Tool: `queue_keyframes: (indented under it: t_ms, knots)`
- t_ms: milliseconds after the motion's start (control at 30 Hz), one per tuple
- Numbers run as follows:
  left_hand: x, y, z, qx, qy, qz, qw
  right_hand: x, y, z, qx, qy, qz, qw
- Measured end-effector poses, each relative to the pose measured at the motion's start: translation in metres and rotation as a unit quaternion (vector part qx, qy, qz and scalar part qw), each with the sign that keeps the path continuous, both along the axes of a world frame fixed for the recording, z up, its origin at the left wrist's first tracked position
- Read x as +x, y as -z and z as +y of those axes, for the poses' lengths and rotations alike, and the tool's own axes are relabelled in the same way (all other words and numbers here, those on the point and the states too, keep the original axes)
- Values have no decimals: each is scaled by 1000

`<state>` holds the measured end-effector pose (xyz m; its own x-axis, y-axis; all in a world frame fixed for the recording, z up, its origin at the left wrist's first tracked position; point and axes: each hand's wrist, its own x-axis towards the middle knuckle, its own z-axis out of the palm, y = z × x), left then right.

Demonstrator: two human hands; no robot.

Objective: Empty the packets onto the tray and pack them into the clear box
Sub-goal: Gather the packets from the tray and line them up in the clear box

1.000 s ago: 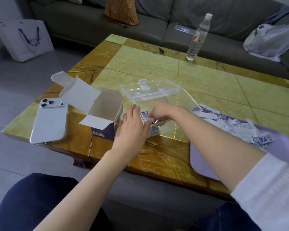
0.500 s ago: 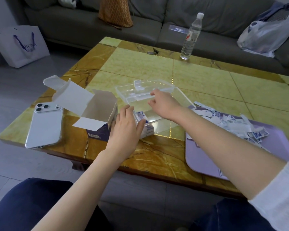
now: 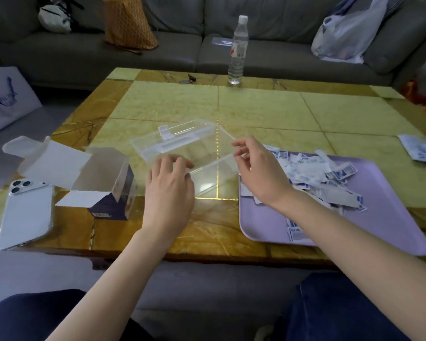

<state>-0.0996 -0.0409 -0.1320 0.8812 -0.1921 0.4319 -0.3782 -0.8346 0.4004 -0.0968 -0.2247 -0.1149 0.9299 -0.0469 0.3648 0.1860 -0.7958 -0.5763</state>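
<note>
Living room: grey sofa (image 3: 182, 52) behind yellow marble coffee table (image 3: 268, 114). Lavender tray (image 3: 379, 217) at right. Clear box (image 3: 182, 141) mid-table, lid open, beside open carton (image 3: 96, 178). Left hand (image 3: 169, 190): fingers curled at box's near corner, grip unclear. Right hand (image 3: 261, 175): moved from inside box to right rim, thumb and forefinger pinching it, likely steadying box. Packets (image 3: 312, 171): heap on tray, unpacked. Small stack seen by left thumb a moment ago now hidden.

A home living room: a grey sofa (image 3: 177, 52) runs behind a low coffee table (image 3: 268, 112) with a yellow marbled top, and a paper shopping bag (image 3: 5, 99) stands on the floor.
</note>
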Motion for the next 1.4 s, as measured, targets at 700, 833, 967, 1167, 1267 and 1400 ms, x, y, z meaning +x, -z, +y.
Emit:
queue_keyframes:
  t_ms: [700,833,967,1167,1267,1400]
  knots:
    - [-30,54,-105,152,229,106,956,-55,52,-137,-169,91,283,940]
    - [-30,57,-106,141,216,103,961,-48,47,-133,-192,102,248,944]
    - [-28,58,-107,142,220,88,961,-42,43,-129,-190,125,207,952]
    - [-21,47,-108,161,231,132,950,-37,26,-125,-227,162,133,951]
    - [-15,39,-110,135,229,183,946,-38,15,-113,-242,165,72,953]
    - [-10,23,-113,21,181,200,963,-44,3,-93,-174,117,-14,978]
